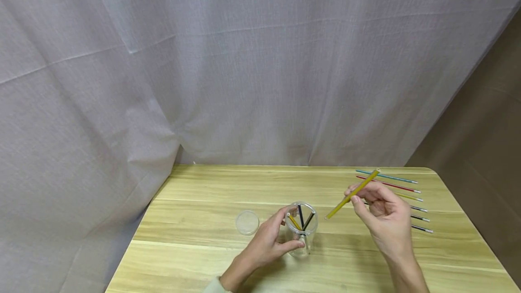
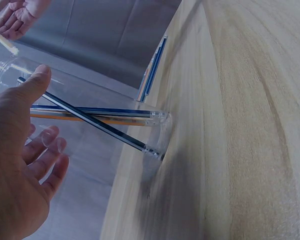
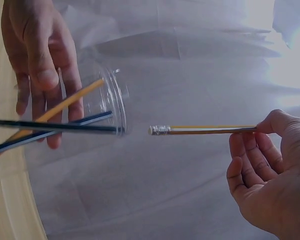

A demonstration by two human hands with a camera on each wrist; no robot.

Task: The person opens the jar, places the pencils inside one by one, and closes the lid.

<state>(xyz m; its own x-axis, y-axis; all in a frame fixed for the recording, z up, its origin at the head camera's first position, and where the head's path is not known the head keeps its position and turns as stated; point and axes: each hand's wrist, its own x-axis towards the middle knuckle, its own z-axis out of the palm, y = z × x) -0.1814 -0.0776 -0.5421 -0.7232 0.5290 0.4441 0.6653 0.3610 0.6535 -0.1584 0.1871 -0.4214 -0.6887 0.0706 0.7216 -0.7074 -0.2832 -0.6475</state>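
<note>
A clear jar [image 1: 311,238] stands on the table, with my left hand [image 1: 263,241] gripping its side, thumb at the front and fingers behind. Inside it lean two dark pencils [image 2: 105,125] and a yellow pencil [image 1: 294,221], eraser ends at the bottom in the left wrist view. To the jar's right, my right hand [image 1: 388,216] pinches another yellow pencil [image 1: 352,195] between thumb and fingers. That pencil is tilted above the table, its metal-banded eraser end [image 3: 160,130] pointing down toward the jar's rim [image 3: 117,102], a short gap away.
Left of the jar lies a clear round lid [image 1: 247,222]. Partly behind my right hand, several pencils lie in a row, among them a teal pencil [image 1: 400,178] and a red pencil [image 1: 407,189]. A grey curtain [image 1: 260,80] hangs behind the wooden table [image 1: 195,238].
</note>
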